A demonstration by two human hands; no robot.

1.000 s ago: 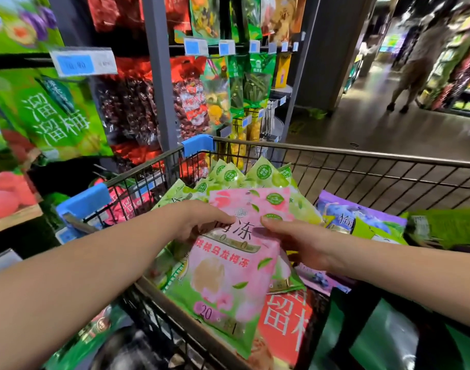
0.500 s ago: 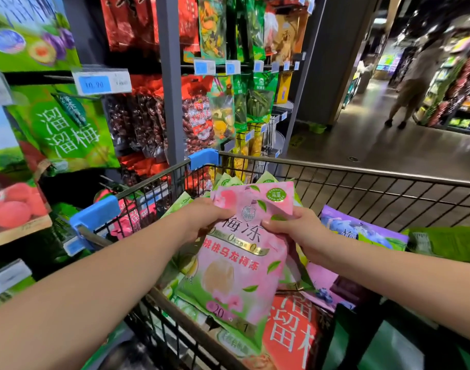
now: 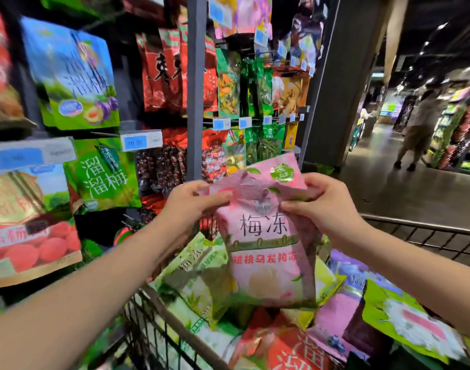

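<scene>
A pink snack bag [image 3: 265, 252] with dark Chinese lettering and a green band hangs upright above the shopping cart [image 3: 420, 228]. My left hand [image 3: 193, 204] pinches the bag's top left corner. My right hand [image 3: 324, 206] pinches its top right edge. Below it in the cart lie several more packets: pale green ones [image 3: 199, 279], a purple one [image 3: 351, 279] and a red one [image 3: 289, 351].
On the left, store shelves carry hanging bags: green plum packs [image 3: 100, 174], red date packs [image 3: 169, 73], with blue price tags [image 3: 140, 141]. A grey upright post [image 3: 196, 84] stands behind the bag. A person [image 3: 417, 129] stands in the aisle at the right.
Both hands have lifted the pink bag up out of the cart, from lying on the other packets to hanging at shelf height. The view has tilted upward.
</scene>
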